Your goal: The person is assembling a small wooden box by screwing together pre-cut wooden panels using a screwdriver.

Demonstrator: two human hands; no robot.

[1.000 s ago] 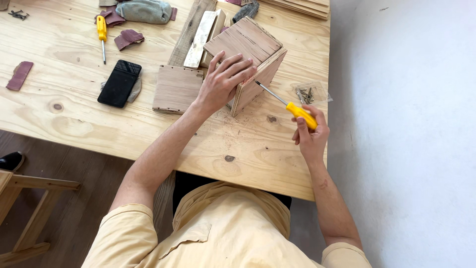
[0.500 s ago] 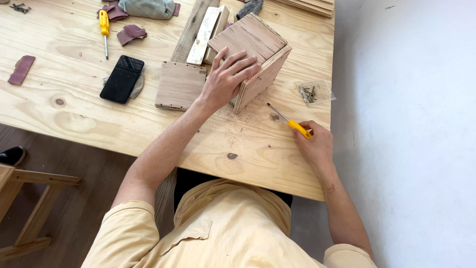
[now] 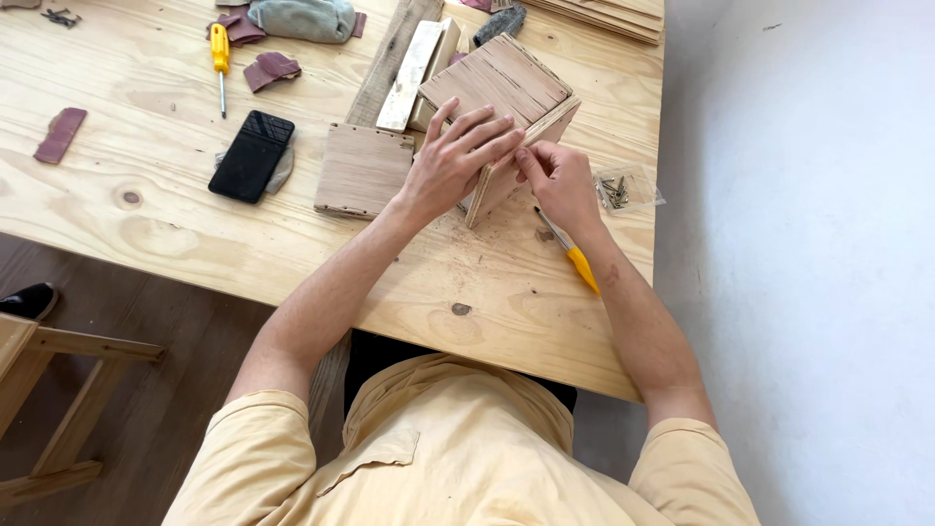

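The box, a cube of wooden slats, sits tilted on one edge near the far right of the counter. The left hand lies over its near face with fingers spread. The right hand presses against the box's right side, fingertips pinched together at the edge, perhaps on a small screw; what they hold is too small to tell.

Balanced on an edge, the box could rock or slide if the left hand eases. Anything pinched could drop into the sawdust.

The screwdriver lies on the counter under the right wrist, close to the edge, and a nudge might roll it off. Half a second ago the right hand held that screwdriver, away from the box; now it has set it down and moved to the box. Screws lie just right.
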